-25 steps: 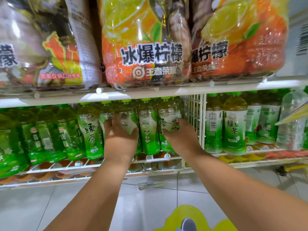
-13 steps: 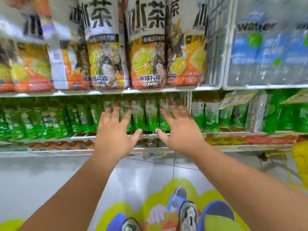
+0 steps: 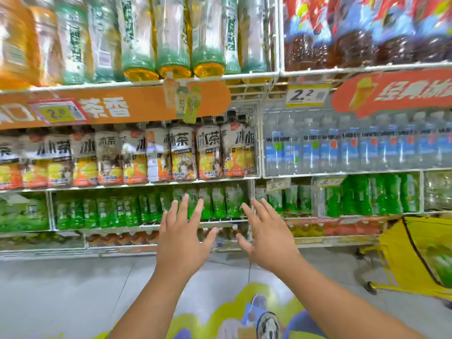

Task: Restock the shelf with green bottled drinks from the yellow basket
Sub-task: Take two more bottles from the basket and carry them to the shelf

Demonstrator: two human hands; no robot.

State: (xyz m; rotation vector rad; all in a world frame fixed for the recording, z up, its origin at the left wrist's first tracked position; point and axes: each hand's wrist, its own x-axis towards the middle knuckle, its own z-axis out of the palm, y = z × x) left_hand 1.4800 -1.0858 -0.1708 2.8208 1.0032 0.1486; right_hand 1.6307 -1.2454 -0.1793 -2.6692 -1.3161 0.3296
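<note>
Green bottled drinks (image 3: 215,203) stand in rows on a low white wire shelf (image 3: 146,225). My left hand (image 3: 182,237) and my right hand (image 3: 265,238) hover in front of that shelf with fingers spread, holding nothing and clear of the bottles. The yellow basket (image 3: 413,255) stands on the floor at the right edge, with something green blurred inside it.
Above the green drinks are lemon tea bottles (image 3: 186,155) and water bottles (image 3: 342,148), then an orange banner (image 3: 117,108) and larger bottles on top. Grey tiled floor with a coloured floor sticker (image 3: 220,321) lies below; my shoe (image 3: 267,325) shows at the bottom.
Both hands have let go of the shelved green bottles and pulled back with fingers spread. The view has backed away from the shelf and risen, bringing the yellow basket into sight.
</note>
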